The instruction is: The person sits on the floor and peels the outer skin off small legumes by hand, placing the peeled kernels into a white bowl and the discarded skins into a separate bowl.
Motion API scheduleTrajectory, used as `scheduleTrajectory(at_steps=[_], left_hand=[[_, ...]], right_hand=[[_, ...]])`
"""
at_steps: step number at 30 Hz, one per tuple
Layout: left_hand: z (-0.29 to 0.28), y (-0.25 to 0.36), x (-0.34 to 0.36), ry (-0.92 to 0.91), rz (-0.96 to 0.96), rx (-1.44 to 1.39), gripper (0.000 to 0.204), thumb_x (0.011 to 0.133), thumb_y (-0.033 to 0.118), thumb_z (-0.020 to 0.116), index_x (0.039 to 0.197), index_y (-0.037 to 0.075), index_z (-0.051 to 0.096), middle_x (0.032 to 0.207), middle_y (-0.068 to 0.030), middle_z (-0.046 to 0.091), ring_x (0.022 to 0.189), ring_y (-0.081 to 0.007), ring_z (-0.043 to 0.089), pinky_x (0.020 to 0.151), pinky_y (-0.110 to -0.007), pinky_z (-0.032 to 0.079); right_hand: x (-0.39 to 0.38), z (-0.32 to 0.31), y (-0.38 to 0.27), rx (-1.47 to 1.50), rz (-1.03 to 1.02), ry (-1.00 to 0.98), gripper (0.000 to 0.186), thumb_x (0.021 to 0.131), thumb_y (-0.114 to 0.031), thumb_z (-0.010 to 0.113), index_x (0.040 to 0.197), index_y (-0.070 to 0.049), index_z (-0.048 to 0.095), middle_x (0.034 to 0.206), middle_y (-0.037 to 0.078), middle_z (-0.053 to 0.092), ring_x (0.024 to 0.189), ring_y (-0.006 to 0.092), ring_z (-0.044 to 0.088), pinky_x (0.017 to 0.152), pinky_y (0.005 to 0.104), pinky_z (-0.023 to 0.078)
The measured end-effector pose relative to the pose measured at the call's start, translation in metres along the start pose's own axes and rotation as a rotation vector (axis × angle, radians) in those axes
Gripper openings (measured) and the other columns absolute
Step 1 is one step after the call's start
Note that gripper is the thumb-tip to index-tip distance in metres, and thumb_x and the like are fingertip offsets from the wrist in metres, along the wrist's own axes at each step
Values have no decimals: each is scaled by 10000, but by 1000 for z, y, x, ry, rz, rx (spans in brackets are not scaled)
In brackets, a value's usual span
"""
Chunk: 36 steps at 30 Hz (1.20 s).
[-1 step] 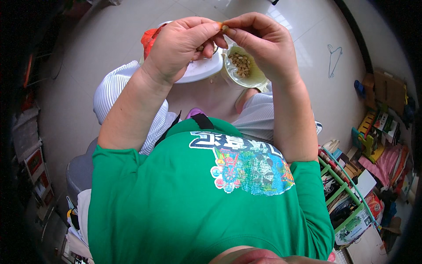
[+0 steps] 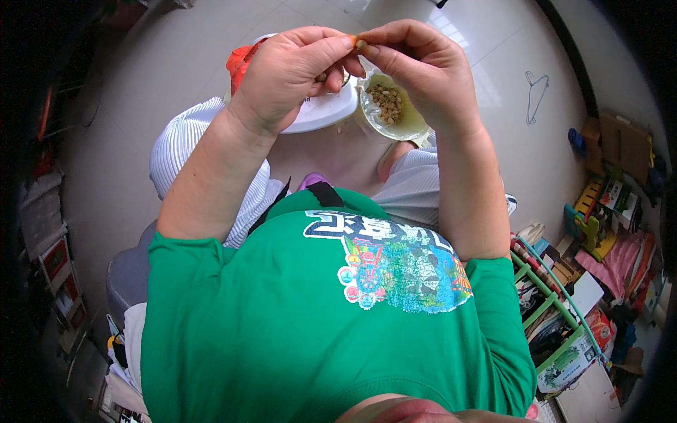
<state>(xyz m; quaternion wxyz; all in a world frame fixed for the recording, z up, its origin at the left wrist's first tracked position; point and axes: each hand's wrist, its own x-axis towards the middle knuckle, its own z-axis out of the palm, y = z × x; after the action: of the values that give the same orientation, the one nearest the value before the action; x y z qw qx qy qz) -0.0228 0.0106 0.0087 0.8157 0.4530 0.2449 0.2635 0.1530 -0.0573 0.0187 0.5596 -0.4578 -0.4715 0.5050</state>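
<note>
Both hands, left hand (image 2: 293, 74) and right hand (image 2: 423, 67), pinch one small nut (image 2: 360, 44) together; the bowl (image 2: 388, 106) below looks partly filled with shelled ones.

Both forearms are raised; the left hand (image 2: 293, 74) and right hand (image 2: 423, 67) are brought together, fingertips pinched and touching.
</note>
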Motion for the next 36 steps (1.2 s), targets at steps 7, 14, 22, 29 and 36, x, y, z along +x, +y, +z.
scheduleTrajectory(at_steps=[7,14,22,29,36], left_hand=[[1,1,0,1,30,-41,193,936,184,505,950,15,597,789,-36,622,599,-19,560,453,-102,397],[1,1,0,15,41,10,204,932,205,523,966,20,601,787,-26,617,607,-12,550,451,-93,373],[-2,2,-1,-2,37,-5,211,930,186,523,1014,9,599,806,-42,639,600,-15,562,435,-92,358],[-2,2,-1,-25,54,-37,210,931,168,514,1027,-1,593,817,-55,645,617,-20,577,442,-93,375],[-1,1,0,-10,57,-50,205,932,176,510,1007,1,589,807,-51,634,617,-21,576,449,-93,383]], right_hand=[[1,1,4,104,111,19,150,842,-75,635,977,-9,636,856,37,632,641,29,516,511,147,351],[3,0,6,231,101,-24,175,860,-95,616,1008,-4,630,832,31,621,573,19,451,465,151,297],[5,-5,8,253,97,-78,204,861,-97,612,1037,5,625,739,10,568,543,23,411,458,158,290],[7,-5,11,374,113,-137,194,871,-85,592,1036,14,616,702,2,537,529,23,395,451,152,279],[8,-4,9,382,142,-109,192,872,-92,593,1030,15,613,705,0,533,530,24,395,450,153,282]])
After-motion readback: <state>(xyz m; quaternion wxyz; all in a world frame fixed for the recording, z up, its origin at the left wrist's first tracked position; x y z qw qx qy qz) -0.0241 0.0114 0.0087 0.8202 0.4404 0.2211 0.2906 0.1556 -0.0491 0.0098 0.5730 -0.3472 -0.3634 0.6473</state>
